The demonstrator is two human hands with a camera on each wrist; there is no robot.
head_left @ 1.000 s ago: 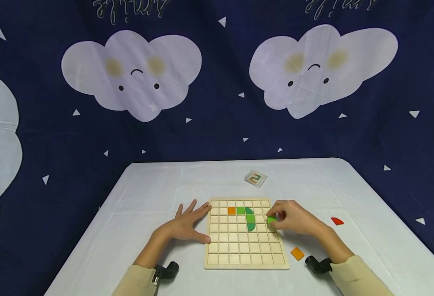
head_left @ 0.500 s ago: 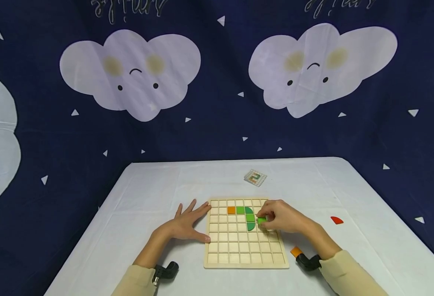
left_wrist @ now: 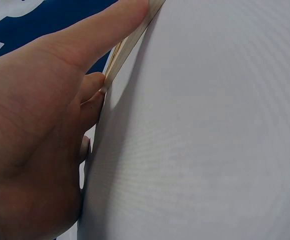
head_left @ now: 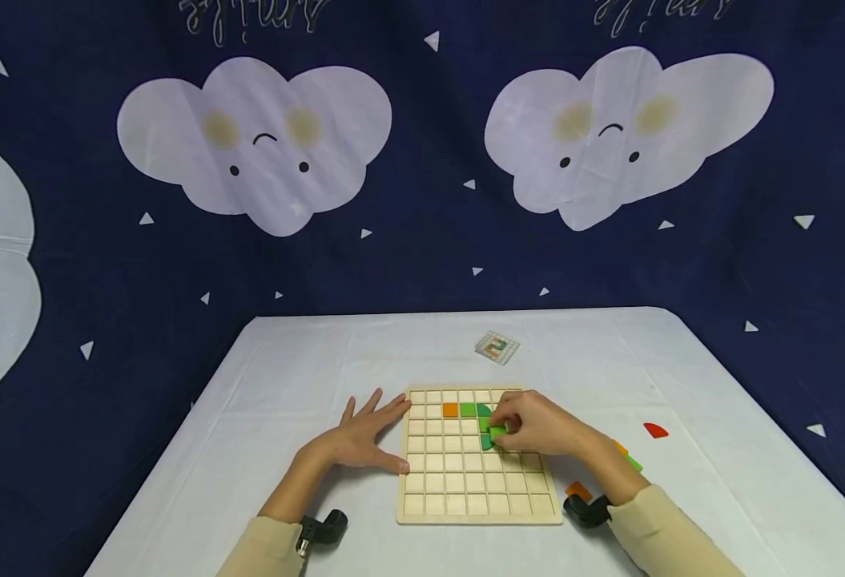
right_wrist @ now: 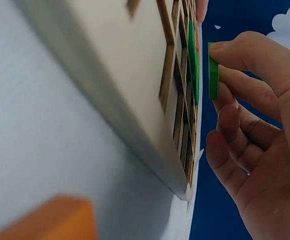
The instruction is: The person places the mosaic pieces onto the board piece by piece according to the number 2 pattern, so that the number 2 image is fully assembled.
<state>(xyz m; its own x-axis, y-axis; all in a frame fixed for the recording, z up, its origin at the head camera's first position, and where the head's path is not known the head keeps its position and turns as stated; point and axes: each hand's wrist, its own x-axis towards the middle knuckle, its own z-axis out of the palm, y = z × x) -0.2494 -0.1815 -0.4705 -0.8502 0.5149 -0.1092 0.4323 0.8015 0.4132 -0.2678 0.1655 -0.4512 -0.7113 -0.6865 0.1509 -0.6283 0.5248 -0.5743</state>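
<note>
While one hand steadies the board, the other pinches a piece over it: two hands, one board, one held piece. Left hand [head_left: 360,437]: fingers spread apart, nothing gripped, fingertips and thumb touching the left edge of the board [head_left: 465,483]. Right hand [head_left: 541,421]: thumb and forefinger clamped on one green piece [head_left: 497,433], remaining fingers loosely bent. Held piece is above the board, right beside the set pieces in head view; right wrist view shows a gap between it and the board.

Five pieces show on the board. Row near the far edge, left to right: one orange square [head_left: 450,410], one green square [head_left: 468,409], one dark green quarter [head_left: 484,409]. Nearer the person, in line under that quarter: a second green square [head_left: 484,425], then a second dark green quarter [head_left: 486,442], both partly behind the held piece or fingers.

Four loose pieces show on the table [head_left: 364,353], right of the board: one red quarter [head_left: 656,430] farthest right, one orange piece [head_left: 578,490] near the board's near right corner, plus one orange bit [head_left: 620,447] and one green bit [head_left: 634,462] together by the right forearm, which hides part of both.

One card stack [head_left: 497,347] lies beyond the board; card count can't be told. Two beige sleeves [head_left: 670,533], two black wrist mounts [head_left: 327,526]. Behind: one navy backdrop [head_left: 436,272], two whole clouds [head_left: 263,192] on it, more cut off at the sides.
</note>
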